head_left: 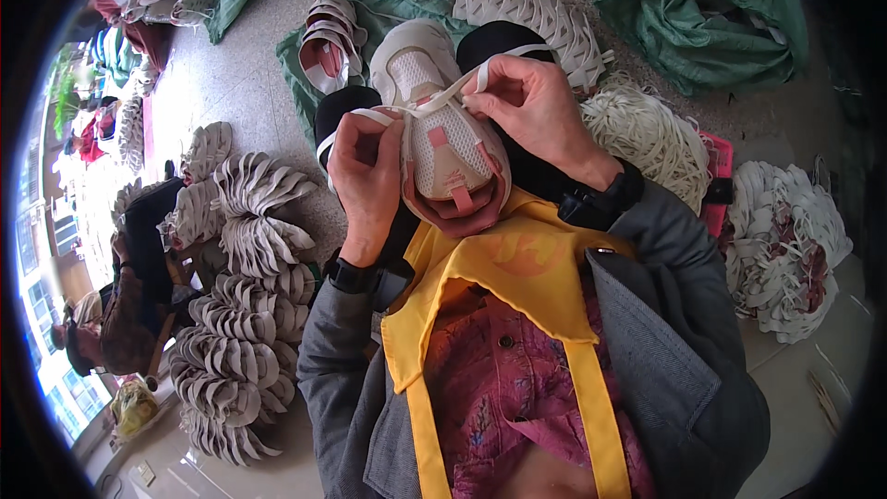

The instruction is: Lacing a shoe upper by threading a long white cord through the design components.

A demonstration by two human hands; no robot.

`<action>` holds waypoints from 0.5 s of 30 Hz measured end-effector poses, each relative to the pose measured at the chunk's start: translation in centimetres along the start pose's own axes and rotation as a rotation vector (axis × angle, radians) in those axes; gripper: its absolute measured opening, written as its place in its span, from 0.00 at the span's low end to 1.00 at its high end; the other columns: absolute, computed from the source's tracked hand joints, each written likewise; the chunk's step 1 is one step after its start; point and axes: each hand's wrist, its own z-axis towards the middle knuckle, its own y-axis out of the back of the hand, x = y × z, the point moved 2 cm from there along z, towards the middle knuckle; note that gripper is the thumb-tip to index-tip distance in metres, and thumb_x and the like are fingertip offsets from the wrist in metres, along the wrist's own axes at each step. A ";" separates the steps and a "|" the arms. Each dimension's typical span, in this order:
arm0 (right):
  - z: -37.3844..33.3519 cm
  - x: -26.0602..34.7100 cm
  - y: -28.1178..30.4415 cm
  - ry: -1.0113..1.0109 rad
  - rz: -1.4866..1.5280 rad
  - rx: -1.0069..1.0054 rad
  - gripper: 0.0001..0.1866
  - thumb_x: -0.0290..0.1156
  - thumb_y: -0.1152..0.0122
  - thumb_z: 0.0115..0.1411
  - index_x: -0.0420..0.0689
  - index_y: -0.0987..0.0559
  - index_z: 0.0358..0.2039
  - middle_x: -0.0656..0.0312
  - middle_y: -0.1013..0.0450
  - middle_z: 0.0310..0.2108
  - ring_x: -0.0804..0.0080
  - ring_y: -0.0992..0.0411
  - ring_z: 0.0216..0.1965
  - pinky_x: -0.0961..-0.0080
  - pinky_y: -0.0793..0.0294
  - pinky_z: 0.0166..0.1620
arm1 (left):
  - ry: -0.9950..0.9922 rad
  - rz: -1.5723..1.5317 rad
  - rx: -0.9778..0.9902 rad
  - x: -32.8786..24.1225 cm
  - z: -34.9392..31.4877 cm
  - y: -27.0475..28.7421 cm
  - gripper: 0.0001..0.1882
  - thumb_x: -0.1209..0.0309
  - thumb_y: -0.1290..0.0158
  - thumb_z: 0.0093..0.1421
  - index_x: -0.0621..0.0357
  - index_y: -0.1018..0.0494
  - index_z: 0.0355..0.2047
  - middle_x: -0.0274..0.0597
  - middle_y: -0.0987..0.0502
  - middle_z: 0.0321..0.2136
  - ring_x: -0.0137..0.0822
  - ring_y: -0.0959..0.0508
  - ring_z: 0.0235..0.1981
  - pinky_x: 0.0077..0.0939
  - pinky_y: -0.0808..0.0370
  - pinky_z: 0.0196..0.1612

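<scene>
A pale sneaker (467,152) with pink trim and a mesh tongue lies between my knees, toe pointing away from me and heel opening toward my yellow apron (517,259). A flat white shoelace (431,105) runs across the front of its tongue. My left hand (367,180) is closed in a pinch on the lace at the shoe's left side, with a loose end trailing past the fingers. On the other side, my right hand (543,115) pinches the other stretch of the lace between thumb and fingers. Both hands sit close above the shoe.
Beyond my knees, nested shoe uppers (328,46) rest on a green sack (374,0). Stacked pale shoe parts (240,333) stand at the left. A bundle of white laces (647,139), a pink crate (719,162) and another green sack (711,9) are at the right.
</scene>
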 end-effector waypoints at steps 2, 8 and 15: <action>0.1 0.4 -0.4 0.035 -0.099 0.022 0.03 0.19 0.36 0.61 0.35 0.21 0.35 0.64 0.20 0.34 0.83 0.23 0.36 0.83 0.21 0.42 | -0.012 0.007 -0.007 0.1 0.0 -0.1 0.07 0.83 0.44 0.63 0.64 0.32 0.32 0.38 0.21 0.36 0.22 0.24 0.36 0.18 0.27 0.42; 0.3 0.5 0.1 0.044 -0.230 -0.032 0.07 0.22 0.30 0.58 0.37 0.21 0.35 0.65 0.21 0.27 0.84 0.23 0.31 0.82 0.22 0.38 | -0.028 0.009 -0.048 0.5 0.1 0.0 0.09 0.82 0.42 0.61 0.63 0.33 0.31 0.37 0.23 0.32 0.21 0.26 0.31 0.19 0.27 0.37; -1.4 4.8 -0.3 0.283 -0.508 0.000 0.15 0.26 0.27 0.50 0.38 0.24 0.34 0.52 0.27 0.37 0.61 0.23 0.34 0.69 0.22 0.37 | -0.132 0.487 -0.086 -2.4 -0.2 -0.3 0.10 0.78 0.39 0.57 0.63 0.32 0.31 0.38 0.28 0.25 0.29 0.29 0.22 0.24 0.32 0.27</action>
